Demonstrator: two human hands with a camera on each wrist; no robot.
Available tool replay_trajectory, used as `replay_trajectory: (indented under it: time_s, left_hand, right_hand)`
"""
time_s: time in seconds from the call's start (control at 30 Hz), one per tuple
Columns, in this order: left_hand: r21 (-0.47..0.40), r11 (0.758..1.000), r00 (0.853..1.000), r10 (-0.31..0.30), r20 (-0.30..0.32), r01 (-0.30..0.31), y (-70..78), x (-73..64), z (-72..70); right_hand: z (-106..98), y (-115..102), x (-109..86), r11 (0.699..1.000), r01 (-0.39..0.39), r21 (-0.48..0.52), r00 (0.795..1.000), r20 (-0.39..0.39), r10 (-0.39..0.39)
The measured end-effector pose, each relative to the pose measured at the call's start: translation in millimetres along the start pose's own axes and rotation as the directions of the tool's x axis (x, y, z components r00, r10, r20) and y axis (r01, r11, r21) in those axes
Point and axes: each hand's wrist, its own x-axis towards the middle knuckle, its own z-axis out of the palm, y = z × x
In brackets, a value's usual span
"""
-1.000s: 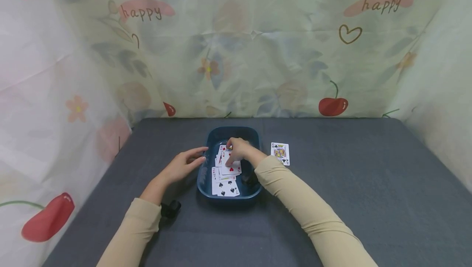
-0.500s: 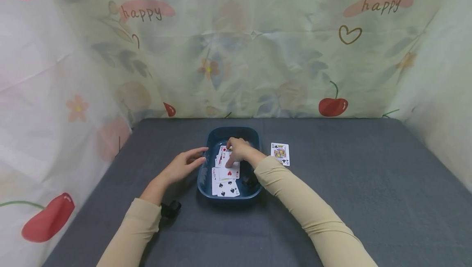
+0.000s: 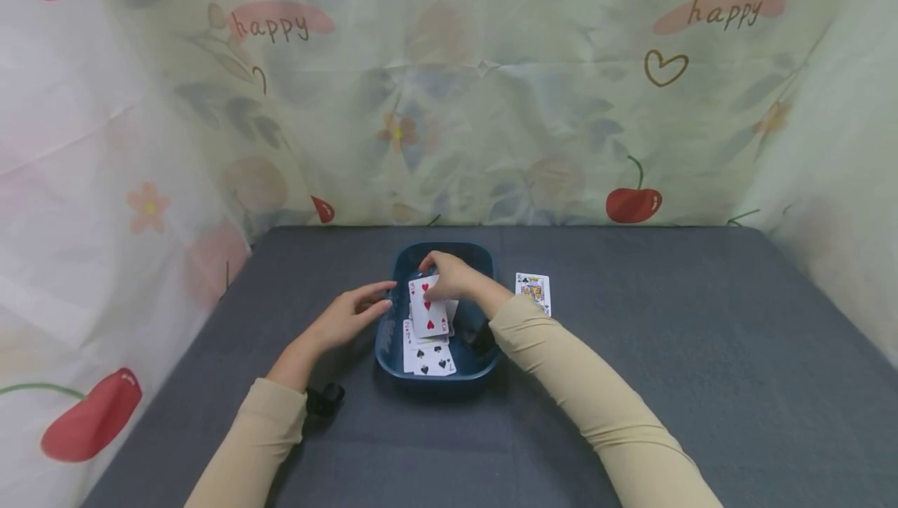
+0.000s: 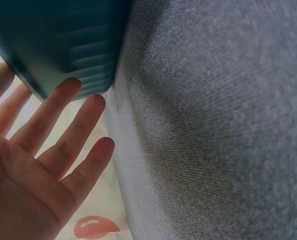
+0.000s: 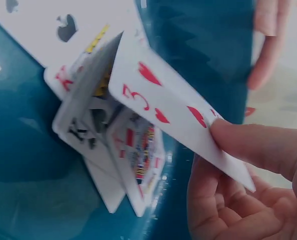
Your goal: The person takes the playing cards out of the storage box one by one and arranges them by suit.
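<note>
In the head view, my right hand (image 3: 454,278) is over a blue plastic basin (image 3: 436,376), pinching a three of hearts (image 3: 419,309). The right wrist view shows thumb and fingers gripping one end of that three of hearts (image 5: 161,95), its other end tilted over a loose pile. Several cards lie in the pile, among them a black king (image 5: 81,131), a red king (image 5: 63,80) and a seven of spades (image 3: 436,365). At the basin's left side, my left hand (image 3: 342,319) has its fingers extended; in the left wrist view the fingertips overlap the blue wall (image 4: 33,35).
A king of clubs (image 3: 531,288) lies face up on the dark grey tabletop (image 3: 666,336), right of the basin. Patterned curtains (image 3: 491,103) close off the back and sides. A black wrist camera (image 3: 325,399) sits under the left wrist.
The three of hearts has shifted left and up off the pile in my right hand, which has moved slightly away from me. My left hand has stayed at the basin's side.
</note>
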Motion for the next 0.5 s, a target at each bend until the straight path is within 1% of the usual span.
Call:
replay_trajectory:
  time_s: [0.27,0.5]
  left_hand:
    - [0.008,1.0,1.0,0.003,0.0,-0.003,-1.0,1.2,0.2]
    - [0.015,1.0,1.0,-0.011,-0.004,0.011,-1.7,2.2,0.7]
  right_hand:
    - [-15,0,-6.4,0.993,0.05,0.107,0.999,-0.018,-0.049]
    - [-29,5,-14.3,0.977,0.09,0.193,0.996,-0.026,-0.087]
